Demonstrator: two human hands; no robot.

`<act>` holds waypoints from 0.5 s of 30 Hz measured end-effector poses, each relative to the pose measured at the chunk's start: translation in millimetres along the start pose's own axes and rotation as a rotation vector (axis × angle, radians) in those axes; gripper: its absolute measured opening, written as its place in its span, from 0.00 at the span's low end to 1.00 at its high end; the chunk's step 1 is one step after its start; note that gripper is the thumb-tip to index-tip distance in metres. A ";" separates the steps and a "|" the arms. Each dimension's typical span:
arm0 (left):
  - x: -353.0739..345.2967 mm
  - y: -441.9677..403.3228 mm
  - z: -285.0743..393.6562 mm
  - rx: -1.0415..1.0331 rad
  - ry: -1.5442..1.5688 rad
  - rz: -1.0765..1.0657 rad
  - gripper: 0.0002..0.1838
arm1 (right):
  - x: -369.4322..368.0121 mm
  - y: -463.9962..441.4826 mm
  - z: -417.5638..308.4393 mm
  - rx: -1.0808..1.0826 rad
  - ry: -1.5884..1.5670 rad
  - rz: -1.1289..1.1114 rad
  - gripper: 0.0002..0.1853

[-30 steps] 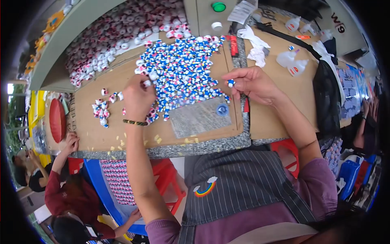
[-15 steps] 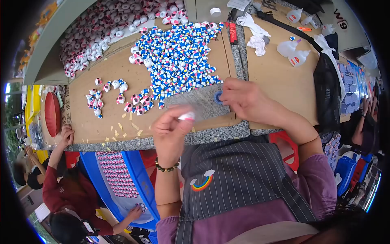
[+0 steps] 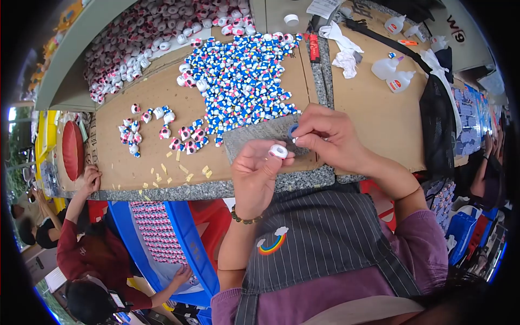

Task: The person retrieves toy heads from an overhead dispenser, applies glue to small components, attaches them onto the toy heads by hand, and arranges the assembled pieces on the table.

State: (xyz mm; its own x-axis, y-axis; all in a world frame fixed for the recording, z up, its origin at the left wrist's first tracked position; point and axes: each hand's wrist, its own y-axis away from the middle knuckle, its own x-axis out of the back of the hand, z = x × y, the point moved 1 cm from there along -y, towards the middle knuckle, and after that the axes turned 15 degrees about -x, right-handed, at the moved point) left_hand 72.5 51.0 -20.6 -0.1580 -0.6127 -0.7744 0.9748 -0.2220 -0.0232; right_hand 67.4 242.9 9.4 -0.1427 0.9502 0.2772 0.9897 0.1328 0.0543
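Observation:
Between the fingertips of my left hand (image 3: 257, 170) is a small white hollow toy head (image 3: 278, 151), its oval opening turned up. My right hand (image 3: 330, 135) is closed in a pinch just to the right, apart from the head. At its fingertips shows a tiny white bit (image 3: 294, 140), too small to name. A small blue round lid or dish (image 3: 292, 130) lies behind those fingers, partly hidden. Below both hands is a grey board (image 3: 246, 138). Beyond it spreads a heap of small blue-and-white toy bodies (image 3: 244, 81).
Assembled figures (image 3: 189, 138) and yellow strips (image 3: 187, 176) lie to the left. A bin of white-and-pink heads (image 3: 162, 32) stands at the back. Squeeze bottles (image 3: 400, 81) are at right. At left, a co-worker (image 3: 100, 254) reaches into a blue crate (image 3: 187, 238).
My left hand has moved right, towards my right hand, and the toy head now shows its opening. My right hand has shifted slightly, with a tiny white bit now visible at its fingertips.

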 end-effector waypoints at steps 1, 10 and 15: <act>-0.9 -0.5 -3.1 -0.022 0.001 -0.017 0.11 | -1.8 1.2 -3.5 -0.068 -0.194 -0.021 0.02; -12.1 -2.1 -8.4 -0.097 -0.020 -0.030 0.12 | -18.5 4.8 -7.9 -0.048 -0.498 -0.010 0.04; -11.3 -0.7 -11.1 -0.146 -0.083 -0.032 0.12 | -21.0 8.3 -5.9 -0.010 -0.388 0.031 0.04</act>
State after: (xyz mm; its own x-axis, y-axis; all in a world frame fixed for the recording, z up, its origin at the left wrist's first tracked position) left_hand 75.4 66.6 -18.8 -0.1955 -0.6687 -0.7174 0.9807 -0.1332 -0.1432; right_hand 78.5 222.5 9.7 -0.0951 0.9900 -0.1043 0.9929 0.1018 0.0610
